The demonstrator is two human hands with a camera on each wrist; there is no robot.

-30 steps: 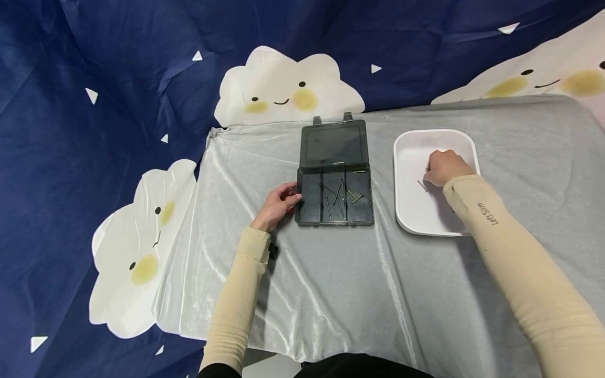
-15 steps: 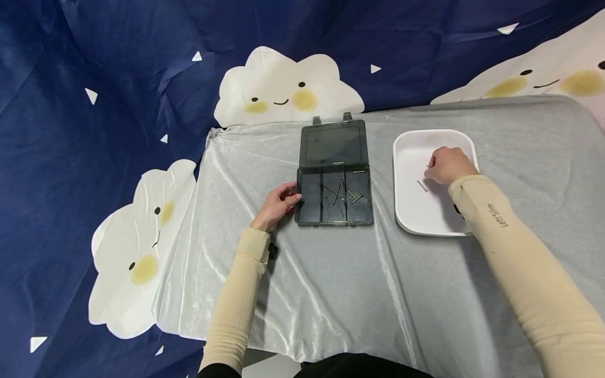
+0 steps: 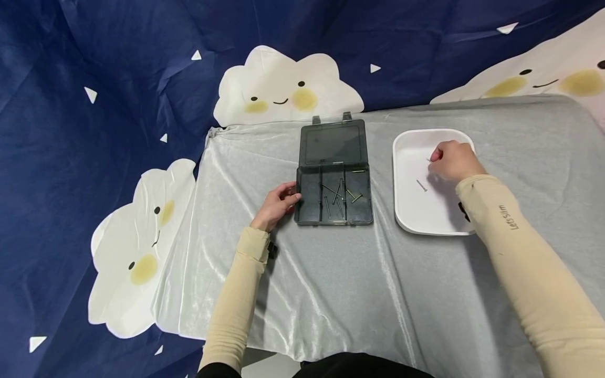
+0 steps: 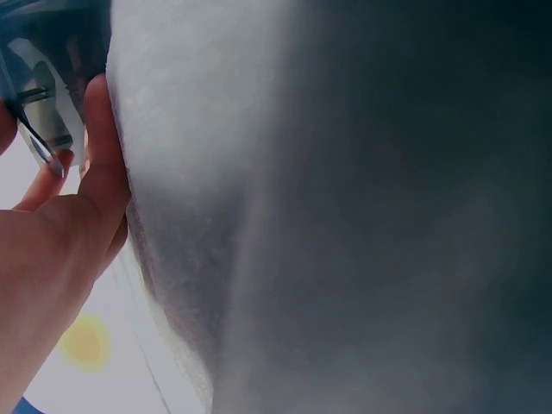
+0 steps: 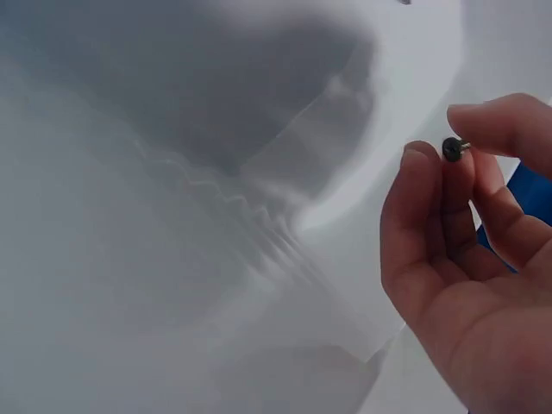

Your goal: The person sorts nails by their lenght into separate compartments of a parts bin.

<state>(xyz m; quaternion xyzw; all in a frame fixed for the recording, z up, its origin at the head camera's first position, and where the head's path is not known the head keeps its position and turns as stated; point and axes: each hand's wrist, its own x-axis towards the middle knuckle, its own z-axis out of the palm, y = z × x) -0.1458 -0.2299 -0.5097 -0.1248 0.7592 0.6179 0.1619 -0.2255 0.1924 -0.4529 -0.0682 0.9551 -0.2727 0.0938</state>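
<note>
My right hand (image 3: 455,160) is over the white tray (image 3: 402,220), pinching a small screw (image 5: 452,149) between thumb and fingers. The screw's dark round head faces the right wrist camera; most of its shank is hidden. A second screw (image 3: 421,185) lies on the tray floor, left of and below that hand. My left hand (image 3: 276,206) holds the left edge of a dark see-through compartment box (image 3: 309,212), thumb at the rim and fingers along the side. Several long screws (image 3: 329,208) lie in the middle compartment, and shorter brassy screws (image 3: 352,195) in the right one.
The box's lid (image 3: 334,143) is folded back, away from the person. Grey cloth (image 3: 345,289) covers the table, with folds running through it. A dark blue curtain (image 3: 402,42) with cloud prints stands behind the far edge.
My right hand has risen slightly and shifted up and right within the tray, carrying the pinched screw away from the one lying there. The left hand and the box have stayed put.
</note>
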